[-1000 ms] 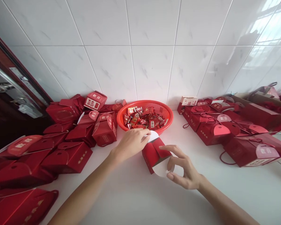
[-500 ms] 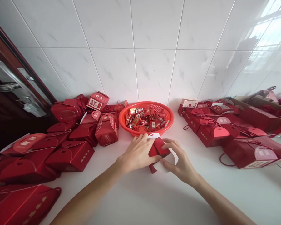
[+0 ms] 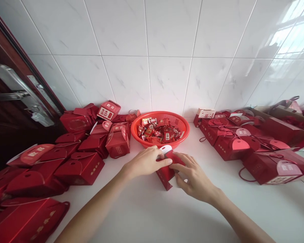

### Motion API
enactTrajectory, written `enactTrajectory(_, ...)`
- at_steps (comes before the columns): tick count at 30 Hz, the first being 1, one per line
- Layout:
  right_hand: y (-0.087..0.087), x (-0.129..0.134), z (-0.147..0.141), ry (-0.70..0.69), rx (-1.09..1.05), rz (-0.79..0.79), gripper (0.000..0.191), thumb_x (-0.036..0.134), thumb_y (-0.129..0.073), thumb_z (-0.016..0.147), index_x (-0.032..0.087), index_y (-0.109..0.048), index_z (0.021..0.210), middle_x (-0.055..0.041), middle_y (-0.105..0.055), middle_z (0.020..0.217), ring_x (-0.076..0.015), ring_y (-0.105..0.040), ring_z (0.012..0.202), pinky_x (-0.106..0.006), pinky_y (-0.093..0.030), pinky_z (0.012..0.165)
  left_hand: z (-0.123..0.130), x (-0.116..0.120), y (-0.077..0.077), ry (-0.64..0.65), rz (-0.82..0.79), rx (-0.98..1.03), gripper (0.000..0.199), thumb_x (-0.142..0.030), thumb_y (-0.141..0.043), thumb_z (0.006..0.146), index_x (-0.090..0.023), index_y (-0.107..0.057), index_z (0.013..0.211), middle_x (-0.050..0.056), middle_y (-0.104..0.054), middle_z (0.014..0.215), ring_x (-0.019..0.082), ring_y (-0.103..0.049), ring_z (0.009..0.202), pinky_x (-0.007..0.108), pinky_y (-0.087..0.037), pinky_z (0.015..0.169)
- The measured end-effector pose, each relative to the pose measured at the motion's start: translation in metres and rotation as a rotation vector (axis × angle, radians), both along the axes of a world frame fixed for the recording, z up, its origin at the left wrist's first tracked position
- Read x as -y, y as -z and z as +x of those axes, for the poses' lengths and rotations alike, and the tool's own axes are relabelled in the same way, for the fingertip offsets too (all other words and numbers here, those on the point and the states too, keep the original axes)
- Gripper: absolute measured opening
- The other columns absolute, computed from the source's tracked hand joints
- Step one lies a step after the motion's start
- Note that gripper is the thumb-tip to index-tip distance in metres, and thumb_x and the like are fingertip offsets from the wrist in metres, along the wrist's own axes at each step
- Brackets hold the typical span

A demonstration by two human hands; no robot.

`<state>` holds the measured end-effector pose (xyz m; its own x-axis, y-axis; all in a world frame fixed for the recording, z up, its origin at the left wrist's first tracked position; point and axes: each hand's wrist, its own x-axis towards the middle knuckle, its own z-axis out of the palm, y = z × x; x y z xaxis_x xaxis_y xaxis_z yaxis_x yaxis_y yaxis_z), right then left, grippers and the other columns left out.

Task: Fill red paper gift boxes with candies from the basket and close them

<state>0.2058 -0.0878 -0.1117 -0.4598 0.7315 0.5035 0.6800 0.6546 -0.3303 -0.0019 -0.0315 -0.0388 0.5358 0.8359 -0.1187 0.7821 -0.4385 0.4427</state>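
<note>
A small red paper gift box (image 3: 164,174), partly folded, stands between my hands in front of the basket. My left hand (image 3: 144,162) grips its left side near the top, thumb across the upper edge. My right hand (image 3: 196,175) has its fingers curled over the box's right side, around a pale-lined flap. Another white-lined flap (image 3: 165,148) with a small hole sticks up at the back. Just behind, an orange-red plastic basket (image 3: 134,131) holds several wrapped candies (image 3: 164,130). Fingers hide much of the box's top and right side.
Several closed red boxes (image 3: 78,167) crowd the white tabletop (image 3: 147,212) at left. More corded red boxes (image 3: 230,148) stand in rows at right, beside an open carton (image 3: 278,116). A white tiled wall (image 3: 167,81) rises behind, with a dark door (image 3: 5,81) at far left.
My right hand's fingers have shifted over the box's top, and my left thumb has moved up. The box has turned, showing more of its red front side. The view has shifted slightly.
</note>
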Motion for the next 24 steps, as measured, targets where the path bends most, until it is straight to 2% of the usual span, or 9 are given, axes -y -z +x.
enactTrajectory(5, 0.006, 0.000, 0.000, 0.149, -0.062, 0.035, 0.049, 0.026, -0.059, 0.088, 0.021, -0.053, 0.136, -0.0171, -0.060, 0.139, -0.0309, -0.064, 0.120, -0.047, -0.058, 0.093, 0.000, -0.002, 0.005, 0.005, 0.009, 0.029, 0.045, -0.058, -0.039, 0.098, -0.027, -0.071, 0.102, 0.005, -0.064, 0.095, 0.025, -0.063, 0.094, 0.031, -0.046, 0.078)
enactTrajectory(8, 0.009, 0.000, 0.003, 0.254, -0.130, -0.154, 0.069, 0.041, -0.067, 0.084, 0.024, -0.042, 0.146, -0.0160, -0.063, 0.136, -0.0329, -0.065, 0.118, -0.048, -0.058, 0.090, 0.000, -0.001, 0.007, -0.011, -0.008, 0.017, 0.049, -0.062, -0.037, 0.097, -0.025, -0.069, 0.093, 0.006, -0.062, 0.094, 0.026, -0.062, 0.096, 0.032, -0.045, 0.079)
enactTrajectory(11, 0.008, 0.000, 0.006, 0.332, -0.170, -0.398, 0.084, 0.058, -0.070, 0.078, 0.024, -0.039, 0.149, -0.0165, -0.064, 0.133, -0.0337, -0.068, 0.112, -0.048, -0.058, 0.087, -0.001, -0.004, 0.006, 0.012, -0.028, 0.101, 0.050, -0.062, -0.035, 0.097, -0.022, -0.060, 0.081, 0.002, -0.057, 0.084, 0.020, -0.059, 0.080, 0.029, -0.042, 0.070)
enactTrajectory(14, 0.007, 0.001, 0.009, 0.327, -0.169, -0.569, 0.086, 0.066, -0.067, 0.078, 0.025, -0.040, 0.149, -0.0156, -0.064, 0.133, -0.0330, -0.067, 0.112, -0.048, -0.057, 0.088, -0.006, -0.010, 0.003, 0.036, -0.065, 0.177, 0.049, -0.059, -0.037, 0.097, -0.020, -0.046, 0.069, -0.001, -0.050, 0.074, 0.015, -0.049, 0.066, 0.027, -0.036, 0.060)
enactTrajectory(17, 0.008, 0.002, 0.011, 0.301, -0.166, -0.626, 0.081, 0.066, -0.065, 0.081, 0.029, -0.041, 0.149, -0.0145, -0.062, 0.135, -0.0326, -0.066, 0.113, -0.047, -0.056, 0.087, -0.017, -0.014, -0.005, 0.022, -0.106, 0.089, 0.041, -0.054, -0.054, 0.089, -0.019, -0.049, 0.066, 0.000, -0.055, 0.080, 0.016, -0.053, 0.073, 0.027, -0.038, 0.063)
enactTrajectory(19, 0.009, 0.001, 0.012, 0.280, -0.173, -0.627, 0.079, 0.066, -0.064, 0.082, 0.031, -0.041, 0.149, -0.0154, -0.059, 0.140, -0.0333, -0.065, 0.115, -0.049, -0.055, 0.089, -0.027, -0.013, -0.011, 0.057, -0.147, 0.007, 0.027, -0.049, -0.066, 0.081, -0.022, -0.064, 0.084, 0.001, -0.064, 0.101, 0.022, -0.060, 0.095, 0.028, -0.044, 0.078)
enactTrajectory(20, 0.011, 0.000, 0.013, 0.268, -0.178, -0.630, 0.079, 0.066, -0.064, 0.083, 0.030, -0.041, 0.150, -0.0160, -0.057, 0.142, -0.0337, -0.064, 0.117, -0.050, -0.055, 0.090, -0.031, -0.012, -0.014, 0.088, -0.172, -0.035, 0.033, -0.046, -0.071, 0.076, -0.025, -0.067, 0.102, 0.002, -0.064, 0.114, 0.025, -0.059, 0.110, 0.030, -0.045, 0.087)
enactTrajectory(22, 0.014, -0.001, 0.013, 0.249, -0.189, -0.638, 0.079, 0.066, -0.063, 0.084, 0.030, -0.041, 0.150, -0.0168, -0.055, 0.146, -0.0344, -0.063, 0.120, -0.052, -0.054, 0.093, -0.038, -0.010, -0.017, 0.113, -0.210, -0.128, 0.070, -0.044, -0.077, 0.070, -0.032, -0.057, 0.135, 0.005, -0.057, 0.137, 0.031, -0.050, 0.131, 0.035, -0.042, 0.101)
enactTrajectory(24, 0.017, -0.003, 0.012, 0.230, -0.209, -0.639, 0.078, 0.065, -0.064, 0.084, 0.029, -0.043, 0.150, -0.0167, -0.055, 0.146, -0.0344, -0.061, 0.123, -0.052, -0.054, 0.094, -0.040, -0.007, -0.018, 0.107, -0.221, -0.195, 0.092, -0.044, -0.080, 0.066, -0.033, -0.042, 0.149, 0.007, -0.054, 0.143, 0.034, -0.045, 0.136, 0.039, -0.040, 0.105)
